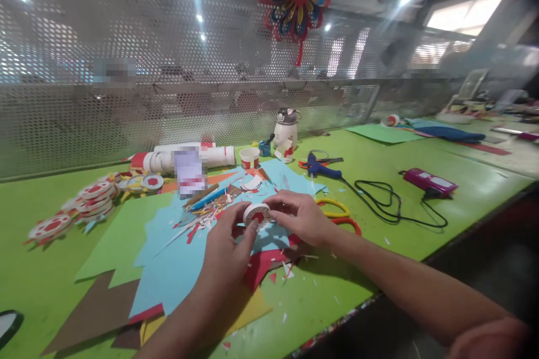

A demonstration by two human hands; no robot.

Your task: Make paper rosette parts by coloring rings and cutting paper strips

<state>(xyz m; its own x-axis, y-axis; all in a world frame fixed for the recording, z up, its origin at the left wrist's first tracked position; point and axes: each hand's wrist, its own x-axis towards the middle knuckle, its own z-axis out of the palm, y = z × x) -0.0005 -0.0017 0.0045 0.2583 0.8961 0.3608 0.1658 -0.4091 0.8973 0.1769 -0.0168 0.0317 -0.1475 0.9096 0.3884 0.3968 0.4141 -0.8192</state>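
1. You hold a small white round piece (257, 215) with a red centre, raised over the paper in front of you; take it as the clock's middle.
2. Your left hand (227, 244), at 7 to 8 o'clock, grips it, index finger on the upper rim and thumb low at the front. That pinch probably steadies the piece while leaving its face open to your eyes.
3. Your right hand (301, 216), at 3 o'clock, closes thumb and fingertips at the opposite edge; it seems to share the grip, likely for fine control. How firmly it presses, you can't tell here.
4. Blue paper (174, 275) spreads beneath, perhaps shielding the green table (357, 297); cut scraps (200, 224) gather at 9 o'clock.
5. Scissors (346, 210) lie at 3 o'clock, handles beside your right wrist, probably for a short reach.
6. The glue gun (322, 170) sits at 2 o'clock, its black cord trailing right, presumably so the wire stays off your paper.
7. Farther left, at 9 o'clock, red-and-white discs (95, 193) are stacked, perhaps to save room.
8. A paper cup (250, 158) stands upright at 12 o'clock, apart from your fingers.
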